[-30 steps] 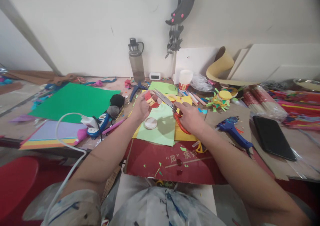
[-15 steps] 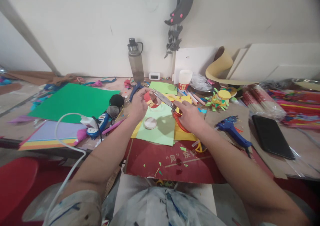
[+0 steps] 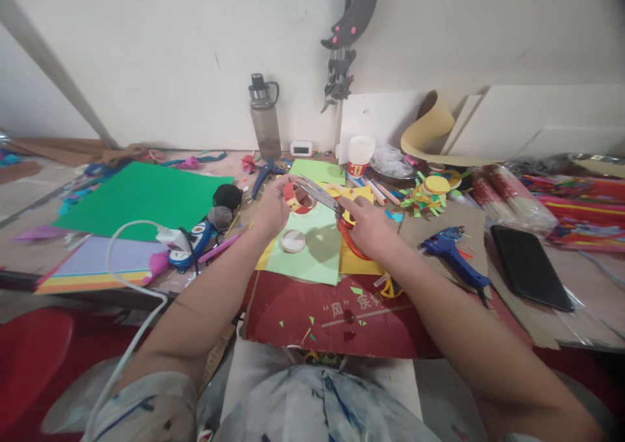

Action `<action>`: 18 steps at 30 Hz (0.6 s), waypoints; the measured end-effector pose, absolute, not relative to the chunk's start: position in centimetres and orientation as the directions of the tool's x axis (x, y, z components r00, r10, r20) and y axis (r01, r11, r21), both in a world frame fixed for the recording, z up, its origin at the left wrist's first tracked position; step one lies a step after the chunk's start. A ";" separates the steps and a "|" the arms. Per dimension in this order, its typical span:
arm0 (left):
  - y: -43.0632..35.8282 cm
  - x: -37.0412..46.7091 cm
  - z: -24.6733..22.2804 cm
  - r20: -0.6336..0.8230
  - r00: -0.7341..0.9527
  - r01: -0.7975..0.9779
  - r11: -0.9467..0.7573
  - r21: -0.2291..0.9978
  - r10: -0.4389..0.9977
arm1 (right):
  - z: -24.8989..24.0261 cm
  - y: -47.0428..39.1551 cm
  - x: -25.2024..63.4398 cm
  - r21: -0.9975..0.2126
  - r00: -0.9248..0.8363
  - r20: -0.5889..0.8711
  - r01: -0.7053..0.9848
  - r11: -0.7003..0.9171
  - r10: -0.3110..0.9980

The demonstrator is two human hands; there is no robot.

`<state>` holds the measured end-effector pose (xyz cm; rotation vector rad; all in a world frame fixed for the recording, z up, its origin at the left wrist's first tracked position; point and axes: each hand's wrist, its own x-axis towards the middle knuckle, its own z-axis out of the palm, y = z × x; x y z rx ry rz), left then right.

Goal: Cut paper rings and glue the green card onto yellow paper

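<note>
My left hand (image 3: 274,206) is closed on a red and yellow ring (image 3: 293,198), which looks like a band cut from a paper cup. In my right hand (image 3: 367,226) are scissors (image 3: 323,196) with orange handles, their blades reaching left to the ring's upper edge. Whether the blades are parted is hard to make out. Below the ring, a round white disc with a rim (image 3: 293,241) lies on light green paper (image 3: 319,260). Yellow paper (image 3: 359,264) shows beneath the green sheet.
A blue glue gun (image 3: 454,253) and a black phone (image 3: 530,266) lie to the right. At the back stand a paper cup (image 3: 360,155) and a water bottle (image 3: 265,123). Left are green card (image 3: 146,201) and a white cable (image 3: 124,357). Red board (image 3: 303,318) carries paper scraps.
The ring has turned slightly and moved a little to the right in my left hand. The scissors stay at its upper edge, and my right hand has hardly moved.
</note>
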<state>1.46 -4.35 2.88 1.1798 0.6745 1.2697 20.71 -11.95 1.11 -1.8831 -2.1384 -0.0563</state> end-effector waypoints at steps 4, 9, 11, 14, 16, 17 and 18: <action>-4.1 1.3 2.6 0.260 0.275 -0.333 -0.162 0.929 0.926 | 1.5 -12.0 20.6 -0.161 -0.095 0.222 0.978 0.133 0.970; -3.6 0.9 2.0 0.316 0.309 -0.289 -0.228 0.930 0.897 | 1.8 -12.1 20.8 -0.183 -0.101 0.235 0.972 0.146 0.967; -3.3 0.6 1.8 0.329 0.296 -0.275 -0.250 0.929 0.897 | 1.7 -12.1 20.9 -0.210 -0.111 0.255 0.963 0.168 0.961; -2.9 0.4 1.6 0.326 0.307 -0.246 -0.256 0.935 0.894 | 1.5 -12.0 21.1 -0.264 -0.137 0.291 0.940 0.217 0.947; -2.8 0.3 1.6 0.331 0.305 -0.254 -0.258 0.932 0.893 | 1.3 -11.9 21.2 -0.285 -0.153 0.311 0.926 0.246 0.938; -2.8 0.3 1.6 0.341 0.298 -0.261 -0.268 0.928 0.891 | 1.2 -11.9 21.3 -0.290 -0.157 0.318 0.923 0.254 0.935; -2.8 0.3 1.7 0.356 0.288 -0.267 -0.283 0.921 0.889 | 1.2 -11.8 21.4 -0.291 -0.161 0.321 0.921 0.258 0.933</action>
